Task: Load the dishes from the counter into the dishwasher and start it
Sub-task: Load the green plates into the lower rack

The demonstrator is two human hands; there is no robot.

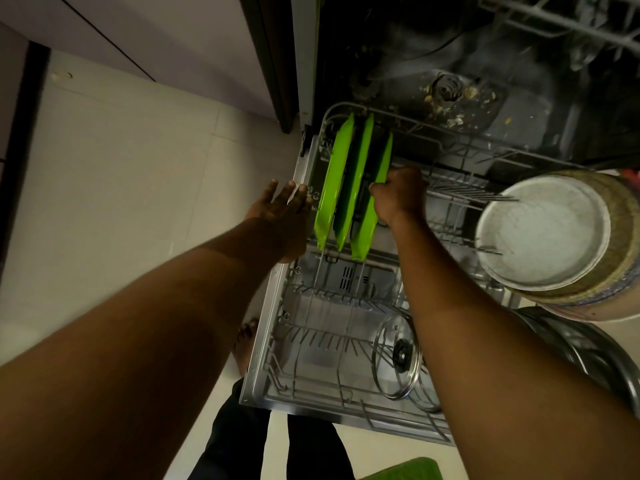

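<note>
Three green plates stand on edge in the pulled-out lower rack (287,341) of the open dishwasher. My right hand (398,195) grips the rim of the rightmost green plate (367,233). The middle green plate (356,174) and the left green plate (332,181) stand beside it. My left hand (280,209) is open, its straight fingers touching the rack's left edge. A glass lid (398,358) with a black knob stands upright in the rack's near right part.
A stack of bowls and plates (543,233) sits at the right, over the rack's right side. The dishwasher tub floor (485,98) holds food scraps. The upper rack (554,19) juts out at top right. A green mat (405,471) lies on the tiled floor.
</note>
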